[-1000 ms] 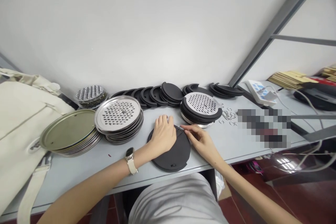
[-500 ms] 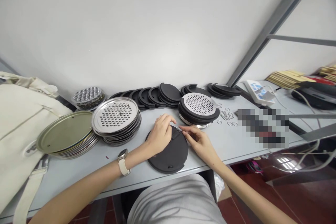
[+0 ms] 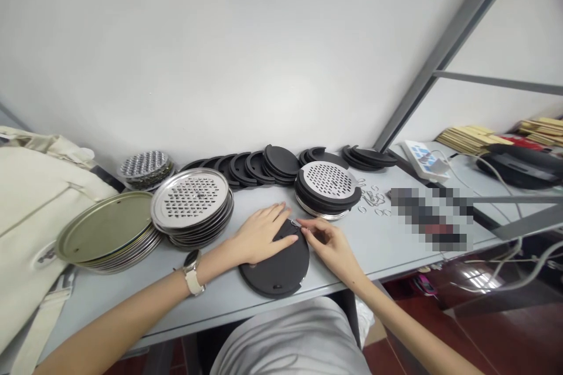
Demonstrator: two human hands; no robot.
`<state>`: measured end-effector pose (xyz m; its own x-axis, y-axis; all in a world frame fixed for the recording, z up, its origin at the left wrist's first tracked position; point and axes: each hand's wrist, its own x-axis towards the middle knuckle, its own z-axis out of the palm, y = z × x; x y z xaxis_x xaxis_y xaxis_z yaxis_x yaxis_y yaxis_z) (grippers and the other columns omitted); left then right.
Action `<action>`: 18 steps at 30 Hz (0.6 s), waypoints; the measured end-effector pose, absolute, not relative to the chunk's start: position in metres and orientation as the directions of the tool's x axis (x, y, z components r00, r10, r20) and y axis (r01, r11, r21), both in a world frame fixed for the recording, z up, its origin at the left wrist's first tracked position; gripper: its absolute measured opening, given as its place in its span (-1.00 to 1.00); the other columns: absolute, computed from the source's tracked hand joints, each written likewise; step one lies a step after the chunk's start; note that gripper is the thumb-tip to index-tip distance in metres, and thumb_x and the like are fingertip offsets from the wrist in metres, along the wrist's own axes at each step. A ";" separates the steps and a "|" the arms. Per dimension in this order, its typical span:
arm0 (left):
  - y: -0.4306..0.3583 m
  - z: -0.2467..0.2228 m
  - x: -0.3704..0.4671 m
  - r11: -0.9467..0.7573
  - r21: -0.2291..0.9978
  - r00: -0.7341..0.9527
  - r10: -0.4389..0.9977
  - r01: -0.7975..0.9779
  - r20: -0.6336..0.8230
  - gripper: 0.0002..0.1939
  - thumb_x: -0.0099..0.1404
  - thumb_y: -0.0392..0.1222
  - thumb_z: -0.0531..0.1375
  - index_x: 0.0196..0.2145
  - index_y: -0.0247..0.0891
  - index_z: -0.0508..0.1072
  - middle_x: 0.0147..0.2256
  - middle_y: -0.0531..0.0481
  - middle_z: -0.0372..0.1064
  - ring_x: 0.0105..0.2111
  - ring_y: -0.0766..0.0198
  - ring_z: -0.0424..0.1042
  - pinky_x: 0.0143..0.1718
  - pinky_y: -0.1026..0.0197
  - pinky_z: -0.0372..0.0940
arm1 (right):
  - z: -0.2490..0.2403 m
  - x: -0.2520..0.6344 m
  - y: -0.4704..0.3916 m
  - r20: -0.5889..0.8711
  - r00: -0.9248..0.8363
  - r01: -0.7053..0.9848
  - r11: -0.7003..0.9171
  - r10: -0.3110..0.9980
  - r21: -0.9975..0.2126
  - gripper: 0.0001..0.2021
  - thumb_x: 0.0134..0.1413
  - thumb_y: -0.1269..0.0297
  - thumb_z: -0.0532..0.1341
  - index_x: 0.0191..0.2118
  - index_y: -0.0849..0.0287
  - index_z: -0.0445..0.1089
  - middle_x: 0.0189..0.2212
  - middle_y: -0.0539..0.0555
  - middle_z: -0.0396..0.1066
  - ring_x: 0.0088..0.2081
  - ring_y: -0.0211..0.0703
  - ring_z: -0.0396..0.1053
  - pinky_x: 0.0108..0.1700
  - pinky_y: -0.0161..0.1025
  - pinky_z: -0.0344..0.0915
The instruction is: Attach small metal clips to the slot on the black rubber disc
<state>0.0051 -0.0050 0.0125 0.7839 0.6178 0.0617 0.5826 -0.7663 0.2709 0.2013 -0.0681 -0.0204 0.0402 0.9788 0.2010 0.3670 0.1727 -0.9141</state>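
A round black disc (image 3: pixel 278 272) with a small slot near its front lies on the table close to me. My left hand (image 3: pixel 263 237) rests flat across its left and upper part, fingers stretched out and thumb pointing right. At the disc's far right edge, my right hand (image 3: pixel 329 242) pinches a small metal ring (image 3: pixel 294 222) between thumb and fingertips. Whether the ring passes through the disc cannot be made out. Just beyond the hands stands a stack of black discs topped by a perforated metal grater plate (image 3: pixel 332 179). Loose metal rings (image 3: pixel 373 198) lie to its right.
Stacked grater plates (image 3: pixel 190 198) and olive-green round lids (image 3: pixel 105 225) stand on the left, beside a cream bag (image 3: pixel 39 217). More black discs (image 3: pixel 281 161) line the wall. A power strip (image 3: pixel 424 159) and a grey metal frame (image 3: pixel 444 53) are at right.
My left hand has flattened, its fingers and thumb now spread over the disc instead of curled at the upper edge. My right hand keeps its pinch on the ring. The view has shifted slightly.
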 end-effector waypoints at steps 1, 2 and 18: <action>-0.006 0.011 0.006 -0.766 0.265 0.779 0.622 0.586 0.075 -0.33 0.39 0.23 -0.18 0.26 -0.27 0.05 0.29 -0.17 -0.06 0.28 0.06 -0.05 0.24 0.02 -0.06 | -0.020 0.201 -0.068 0.196 0.048 0.361 0.166 0.979 -0.918 -0.70 0.14 0.16 0.18 -0.11 0.23 0.50 -0.32 0.13 0.45 -0.32 -0.12 0.38 -0.24 -0.18 0.32; -0.006 0.011 0.006 -0.764 0.262 0.775 0.626 0.589 0.083 -0.34 0.39 0.22 -0.18 0.26 -0.25 0.06 0.29 -0.16 -0.04 0.28 0.06 -0.03 0.24 0.02 -0.05 | -0.020 0.201 -0.068 0.193 0.055 0.355 0.162 0.980 -0.921 -0.69 0.13 0.16 0.19 -0.12 0.24 0.50 -0.34 0.13 0.45 -0.34 -0.13 0.37 -0.26 -0.19 0.32; -0.005 0.008 0.006 -0.768 0.257 0.771 0.627 0.587 0.113 -0.37 0.39 0.21 -0.16 0.23 -0.24 0.11 0.27 -0.16 0.01 0.26 0.04 0.01 0.22 -0.01 0.01 | -0.025 0.200 -0.065 0.173 0.052 0.245 0.155 0.984 -0.957 -0.73 0.06 0.19 0.24 -0.18 0.26 0.50 -0.42 0.06 0.39 -0.40 -0.22 0.31 -0.31 -0.27 0.30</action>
